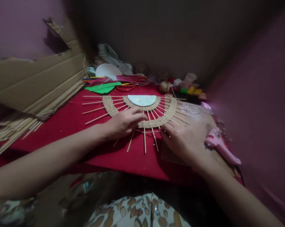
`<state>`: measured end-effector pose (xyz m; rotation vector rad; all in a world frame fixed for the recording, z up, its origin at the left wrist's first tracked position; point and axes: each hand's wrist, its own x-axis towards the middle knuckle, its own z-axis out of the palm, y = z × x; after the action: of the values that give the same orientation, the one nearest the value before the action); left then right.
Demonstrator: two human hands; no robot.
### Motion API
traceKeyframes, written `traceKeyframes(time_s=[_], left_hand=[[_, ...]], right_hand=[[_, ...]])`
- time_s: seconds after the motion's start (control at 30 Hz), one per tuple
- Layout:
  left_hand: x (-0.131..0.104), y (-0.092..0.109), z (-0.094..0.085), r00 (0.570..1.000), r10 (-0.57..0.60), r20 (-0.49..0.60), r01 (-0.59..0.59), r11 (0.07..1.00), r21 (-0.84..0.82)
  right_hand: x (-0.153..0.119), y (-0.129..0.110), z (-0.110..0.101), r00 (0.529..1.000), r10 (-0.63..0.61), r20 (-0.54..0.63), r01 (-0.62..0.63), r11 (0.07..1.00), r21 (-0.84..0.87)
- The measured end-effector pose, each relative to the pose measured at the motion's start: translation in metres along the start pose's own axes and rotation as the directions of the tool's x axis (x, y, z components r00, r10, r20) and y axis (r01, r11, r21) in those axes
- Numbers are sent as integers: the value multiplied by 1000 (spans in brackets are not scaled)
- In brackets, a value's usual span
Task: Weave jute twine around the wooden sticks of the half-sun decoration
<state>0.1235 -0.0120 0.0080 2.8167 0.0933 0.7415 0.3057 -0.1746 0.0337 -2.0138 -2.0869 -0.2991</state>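
Observation:
A half-round piece with a pale blue centre [142, 100] lies on the red cloth. Wooden sticks [145, 142] fan out from it, and two bands of woven twine [172, 110] cross them. My left hand [128, 121] rests over the lower left of the outer band, fingers bent together; whatever lies under them is hidden. My right hand [177, 138] is at the band's lower right edge, thumb and fingers pinched near a thin strand [150, 132] that runs below the band. The pinched end is too small to make out.
Loose sticks [16, 126] and cardboard [38, 78] are at the left. Behind the piece lie green sheets [103, 87], red-handled scissors [126, 88] and a twine ball [164, 86]. A pink glue gun [221, 145] lies at the right on a board [174, 154]. The cloth's front edge is near me.

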Motion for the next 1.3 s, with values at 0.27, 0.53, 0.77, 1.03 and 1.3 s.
traceKeyframes(time_s=[0.27,0.53,0.77,1.03,1.3], left_hand=[[1,-17,-9,967,-175,187,173,984,27],[8,-4,-9,931,-159,327,132,986,104],[5,-12,-19,910,-159,383,83,975,208],[5,-17,-32,914,-167,371,145,986,87],[38,15,-8,909,-106,402,82,994,76]], right_hand=[[27,21,12,994,105,25,-104,994,-31],[20,20,18,980,184,83,-185,983,13],[14,9,12,988,147,43,-151,983,102],[-4,1,14,994,108,24,-111,979,173],[-8,2,15,994,105,8,-104,975,196]])
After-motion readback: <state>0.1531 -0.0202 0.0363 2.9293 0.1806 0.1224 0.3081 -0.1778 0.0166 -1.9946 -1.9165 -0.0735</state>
